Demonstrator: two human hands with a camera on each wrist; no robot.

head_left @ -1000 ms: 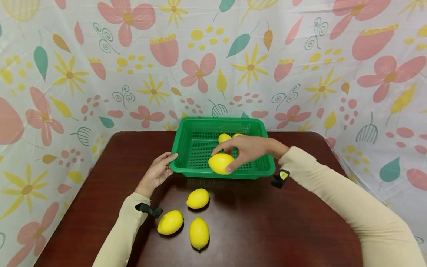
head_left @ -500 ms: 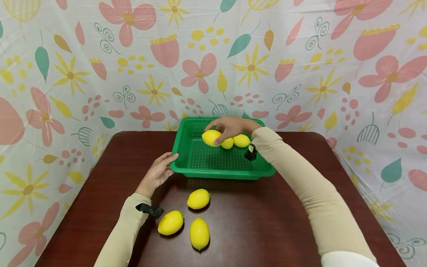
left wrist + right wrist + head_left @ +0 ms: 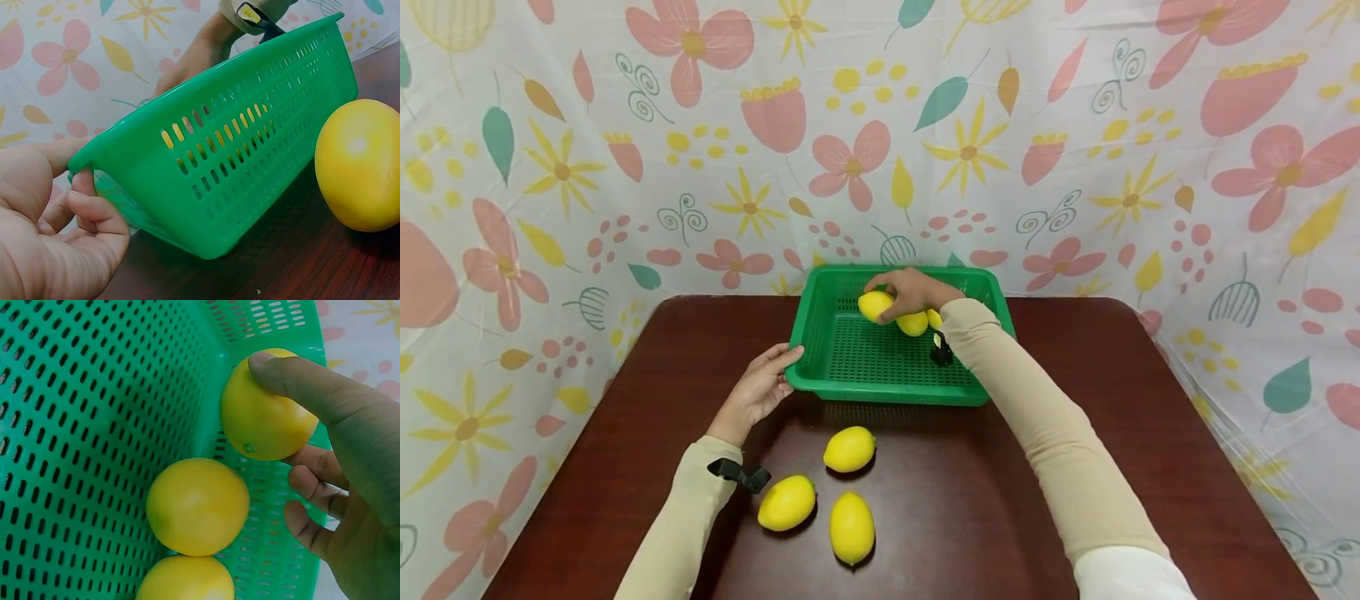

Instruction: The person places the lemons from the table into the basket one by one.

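Observation:
A green slotted plastic basket (image 3: 880, 390) stands at the back of the table. My left hand (image 3: 758, 390) pinches its front left rim between thumb and fingers, as the left wrist view shows closely. Inside the basket, toward its back wall, my right hand (image 3: 917, 292) holds a yellow lemon (image 3: 265, 412), thumb on one side and fingers behind. Two more lemons lie in the basket beside the held one: one lemon (image 3: 199, 506) just next to it, another lemon (image 3: 187, 581) touching that one and partly hidden by my right wrist in the head view.
Three lemons lie on the dark wooden table (image 3: 985, 500) in front of the basket: an upper lemon (image 3: 850, 450), a left lemon (image 3: 787, 503) and a lower lemon (image 3: 852, 528). A flowered cloth (image 3: 850, 125) hangs close behind the basket.
My right hand has carried its lemon from above the basket's front rim back and down into the basket, near the other two. My left hand has kept its grip on the rim.

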